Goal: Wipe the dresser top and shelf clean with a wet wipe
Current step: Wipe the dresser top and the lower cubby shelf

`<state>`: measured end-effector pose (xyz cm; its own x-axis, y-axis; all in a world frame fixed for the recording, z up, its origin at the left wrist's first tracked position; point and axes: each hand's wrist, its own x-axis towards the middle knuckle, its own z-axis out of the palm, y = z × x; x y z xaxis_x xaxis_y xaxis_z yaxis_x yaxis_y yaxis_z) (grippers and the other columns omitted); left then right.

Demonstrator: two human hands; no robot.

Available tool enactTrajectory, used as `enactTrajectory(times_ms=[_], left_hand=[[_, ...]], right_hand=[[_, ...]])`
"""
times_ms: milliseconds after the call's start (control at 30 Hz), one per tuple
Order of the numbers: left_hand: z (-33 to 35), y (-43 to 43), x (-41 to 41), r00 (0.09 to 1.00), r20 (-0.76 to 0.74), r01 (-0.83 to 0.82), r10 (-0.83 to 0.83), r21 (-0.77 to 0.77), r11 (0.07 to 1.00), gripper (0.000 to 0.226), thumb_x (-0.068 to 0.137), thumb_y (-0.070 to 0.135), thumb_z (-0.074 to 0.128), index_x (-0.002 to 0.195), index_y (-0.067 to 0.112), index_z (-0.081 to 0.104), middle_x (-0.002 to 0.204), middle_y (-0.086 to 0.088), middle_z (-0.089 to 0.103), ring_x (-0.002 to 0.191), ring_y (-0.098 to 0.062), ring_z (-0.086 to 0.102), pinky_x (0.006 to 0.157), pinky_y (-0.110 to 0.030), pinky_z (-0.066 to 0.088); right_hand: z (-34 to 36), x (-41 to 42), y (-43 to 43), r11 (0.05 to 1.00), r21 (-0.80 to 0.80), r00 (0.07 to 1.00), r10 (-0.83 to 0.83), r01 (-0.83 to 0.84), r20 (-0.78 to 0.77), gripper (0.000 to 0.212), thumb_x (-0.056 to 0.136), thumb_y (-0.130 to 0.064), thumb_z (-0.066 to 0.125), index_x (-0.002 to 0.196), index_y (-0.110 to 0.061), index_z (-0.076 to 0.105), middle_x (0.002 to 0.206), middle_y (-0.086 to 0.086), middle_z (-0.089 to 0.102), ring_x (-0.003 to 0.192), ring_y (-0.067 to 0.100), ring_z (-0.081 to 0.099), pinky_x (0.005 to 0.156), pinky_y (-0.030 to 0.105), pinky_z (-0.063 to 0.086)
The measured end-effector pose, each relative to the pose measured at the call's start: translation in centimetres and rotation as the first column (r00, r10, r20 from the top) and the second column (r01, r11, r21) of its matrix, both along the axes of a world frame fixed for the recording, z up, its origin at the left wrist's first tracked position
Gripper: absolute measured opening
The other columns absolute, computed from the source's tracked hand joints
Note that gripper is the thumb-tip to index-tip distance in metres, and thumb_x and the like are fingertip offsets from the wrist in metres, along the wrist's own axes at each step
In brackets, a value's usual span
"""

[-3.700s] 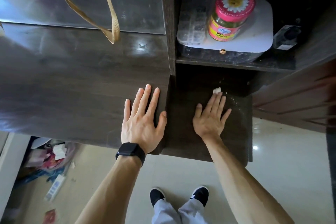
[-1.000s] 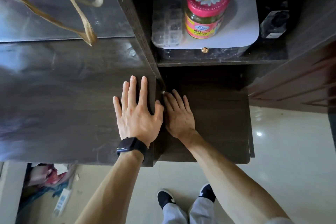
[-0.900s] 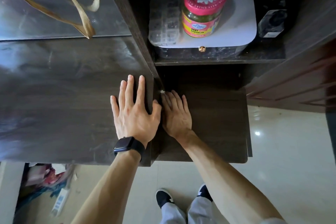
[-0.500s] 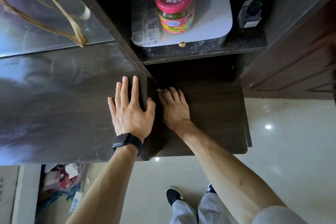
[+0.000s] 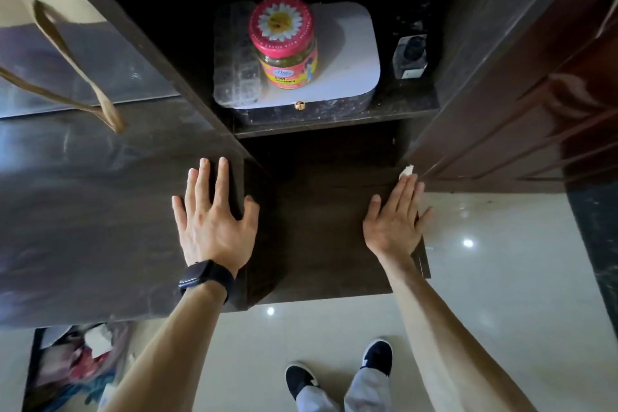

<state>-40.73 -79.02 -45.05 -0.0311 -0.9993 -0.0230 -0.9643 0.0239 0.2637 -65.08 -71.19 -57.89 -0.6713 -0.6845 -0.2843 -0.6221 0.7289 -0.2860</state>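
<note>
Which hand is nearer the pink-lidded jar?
Left. The left hand lies flat below-left of the jar; the right hand presses the wipe farther right.

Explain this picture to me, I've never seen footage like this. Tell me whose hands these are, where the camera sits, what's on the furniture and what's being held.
There is no machine: a person wears a camera on the head, looking down at their own arms and shoes. The left hand, with a black watch on the wrist, lies flat on the dark dresser top. The right hand lies flat on the lower shelf, pressing a white wet wipe whose tip peeks past the fingertips. On the upper shelf, a pink-lidded jar stands on a white-topped box, beside a clear plastic case.
</note>
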Motion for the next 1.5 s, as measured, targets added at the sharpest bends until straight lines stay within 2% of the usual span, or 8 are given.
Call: enactTrajectory(times_ms=[100,233,533,767,967,1100,1333,1500], left_hand=[[-0.1,-0.2,0.0,1.000,0.005,0.008,-0.008,-0.002,1.000,0.071,0.090,0.048,0.044,0.155,0.035,0.018,0.165,0.003,0.012,0.152,-0.015,0.002,0.123,-0.048,0.004],[0.0,0.0,0.2,1.000,0.004,0.008,-0.008,0.003,1.000,0.071,0.089,0.049,0.043,0.155,0.035,0.018,0.165,0.003,0.013,0.152,-0.016,0.003,0.123,-0.049,0.005],[0.2,-0.2,-0.2,1.000,0.009,0.001,-0.001,0.015,1.000,0.072,0.092,0.044,0.049,0.156,0.034,0.018,0.165,0.003,0.011,0.152,-0.016,0.002,0.123,-0.048,0.003],[0.2,-0.1,0.2,1.000,0.008,0.012,-0.012,0.020,1.000,0.071,0.092,0.046,0.048,0.155,0.035,0.019,0.165,0.003,0.012,0.152,-0.016,0.002,0.123,-0.049,0.004],[0.5,-0.1,0.0,1.000,-0.003,0.005,-0.005,0.025,1.000,0.070,0.091,0.045,0.049,0.155,0.035,0.019,0.165,0.003,0.012,0.152,-0.017,0.003,0.123,-0.048,0.002],[0.5,-0.1,0.0,1.000,-0.003,0.008,-0.008,0.015,1.000,0.070,0.092,0.046,0.047,0.155,0.035,0.019,0.165,0.002,0.013,0.152,-0.017,0.003,0.123,-0.048,0.002],[0.2,0.6,0.4,0.999,-0.008,0.050,-0.050,0.015,0.999,0.069,0.094,0.046,0.043,0.156,0.029,0.018,0.165,0.001,0.011,0.152,-0.018,0.003,0.123,-0.048,0.003],[0.3,6.3,2.4,0.986,0.054,0.154,-0.159,0.093,0.984,0.071,0.098,0.043,0.040,0.158,0.026,0.006,0.166,0.003,-0.001,0.152,-0.017,-0.006,0.123,-0.048,0.000]], right_hand=[[0.2,3.9,-1.1,0.977,-0.036,0.978,0.209,-0.210,-0.028,0.068,0.102,-0.048,0.015,0.157,-0.015,-0.009,0.166,0.000,-0.014,0.152,0.019,-0.016,0.122,0.053,-0.003],[0.4,9.7,4.9,0.695,-0.080,0.699,0.715,-0.714,-0.029,0.068,0.103,-0.048,0.028,0.159,-0.014,0.008,0.167,-0.001,0.001,0.153,0.016,-0.004,0.121,0.053,0.015],[0.4,2.1,0.7,0.995,0.041,0.994,0.091,-0.089,-0.056,0.067,0.102,-0.049,0.009,0.158,-0.014,-0.004,0.166,0.002,-0.010,0.152,0.020,-0.013,0.122,0.057,0.002],[0.2,15.3,7.0,0.636,-0.153,0.641,0.767,-0.756,0.024,0.063,0.103,-0.037,0.031,0.158,-0.014,0.011,0.166,-0.004,0.001,0.153,0.014,-0.001,0.120,0.052,0.017],[-0.8,4.6,13.9,0.948,0.061,0.945,0.316,-0.312,-0.084,0.066,0.103,-0.043,0.026,0.159,-0.015,0.004,0.167,0.000,0.000,0.154,0.017,-0.002,0.122,0.055,0.010],[-0.6,1.9,13.5,0.990,0.088,0.993,0.110,-0.106,-0.045,0.066,0.103,-0.045,0.013,0.157,-0.013,-0.003,0.166,0.004,-0.002,0.153,0.021,-0.009,0.122,0.058,0.006],[0.0,13.8,10.8,0.766,-0.089,0.769,0.639,-0.636,0.010,0.064,0.104,-0.039,0.030,0.158,-0.013,0.009,0.167,-0.002,0.004,0.154,0.016,0.001,0.122,0.052,0.008],[0.3,7.5,9.2,0.827,0.000,0.827,0.562,-0.563,-0.022,0.062,0.105,-0.043,0.023,0.159,-0.016,0.007,0.167,-0.003,0.001,0.153,0.015,-0.003,0.123,0.054,0.006]])
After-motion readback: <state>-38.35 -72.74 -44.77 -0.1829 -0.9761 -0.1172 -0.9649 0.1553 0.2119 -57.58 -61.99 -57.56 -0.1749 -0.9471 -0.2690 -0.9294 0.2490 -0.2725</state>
